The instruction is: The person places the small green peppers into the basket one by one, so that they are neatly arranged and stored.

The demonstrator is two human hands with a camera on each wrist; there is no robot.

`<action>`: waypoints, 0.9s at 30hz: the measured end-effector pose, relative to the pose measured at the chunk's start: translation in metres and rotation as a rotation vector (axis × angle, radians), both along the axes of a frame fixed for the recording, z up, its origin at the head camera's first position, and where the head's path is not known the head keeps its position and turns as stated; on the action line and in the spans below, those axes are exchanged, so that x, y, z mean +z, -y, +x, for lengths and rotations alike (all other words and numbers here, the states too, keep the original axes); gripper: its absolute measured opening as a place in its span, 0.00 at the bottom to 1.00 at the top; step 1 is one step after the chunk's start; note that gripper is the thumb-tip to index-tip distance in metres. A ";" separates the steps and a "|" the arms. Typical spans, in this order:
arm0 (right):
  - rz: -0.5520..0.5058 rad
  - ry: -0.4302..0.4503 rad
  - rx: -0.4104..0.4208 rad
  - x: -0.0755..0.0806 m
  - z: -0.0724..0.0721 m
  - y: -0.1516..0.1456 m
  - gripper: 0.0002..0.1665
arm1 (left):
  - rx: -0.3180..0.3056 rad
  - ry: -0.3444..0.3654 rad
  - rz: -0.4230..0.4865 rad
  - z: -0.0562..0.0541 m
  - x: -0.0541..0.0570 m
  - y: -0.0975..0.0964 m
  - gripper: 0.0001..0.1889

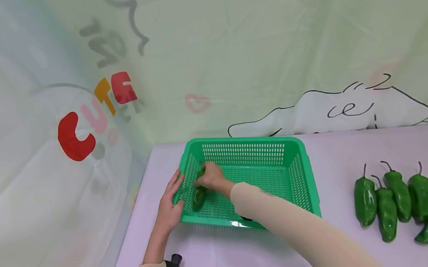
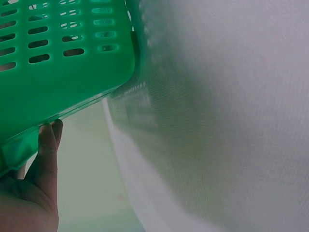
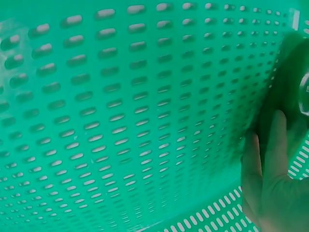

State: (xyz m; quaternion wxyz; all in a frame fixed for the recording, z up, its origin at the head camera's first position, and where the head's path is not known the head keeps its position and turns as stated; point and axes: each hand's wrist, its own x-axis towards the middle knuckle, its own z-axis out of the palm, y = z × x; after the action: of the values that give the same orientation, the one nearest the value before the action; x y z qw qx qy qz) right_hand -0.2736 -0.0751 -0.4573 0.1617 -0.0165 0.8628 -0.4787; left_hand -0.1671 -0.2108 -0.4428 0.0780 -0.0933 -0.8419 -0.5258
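Inside the green plastic basket [image 1: 240, 139], my right hand [image 1: 211, 176] grips a green pepper [image 1: 198, 199] against the left wall. The right wrist view shows the fingers of the right hand [image 3: 270, 183] laid along the dark, blurred pepper [image 3: 285, 92], beside the slotted wall. My left hand [image 1: 169, 209] touches the basket's left rim from outside, its fingers fairly straight. In the left wrist view, fingertips of the left hand [image 2: 41, 179] meet the underside of the rim; part of the hand is cut off by the frame.
Several green peppers [image 1: 400, 197] with stems lie in a group on the white-covered table [image 1: 236, 266], right of the basket. A printed cloth [image 1: 225, 46] hangs behind the table and along its left side. A black strap piece [image 1: 174, 264] sits at the left wrist.
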 end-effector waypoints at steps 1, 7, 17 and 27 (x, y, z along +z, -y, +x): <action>-0.008 0.003 -0.001 0.001 0.000 -0.002 0.41 | -0.003 -0.013 -0.016 -0.001 -0.003 0.000 0.35; -0.060 -0.017 0.008 0.019 0.000 -0.018 0.39 | 0.003 -0.033 -0.015 0.000 -0.003 -0.002 0.35; -0.129 -0.004 0.078 0.084 0.012 -0.044 0.36 | -0.015 0.014 -0.030 0.001 0.000 0.000 0.35; -0.172 -0.043 0.087 0.119 0.022 -0.071 0.33 | -0.011 0.003 -0.019 0.003 -0.002 -0.003 0.34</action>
State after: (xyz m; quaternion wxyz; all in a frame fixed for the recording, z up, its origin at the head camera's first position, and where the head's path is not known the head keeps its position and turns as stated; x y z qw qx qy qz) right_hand -0.2518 -0.0039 -0.3383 0.1616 -0.0780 0.8202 -0.5432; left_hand -0.1637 -0.2082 -0.4452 0.0727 -0.0978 -0.8465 -0.5182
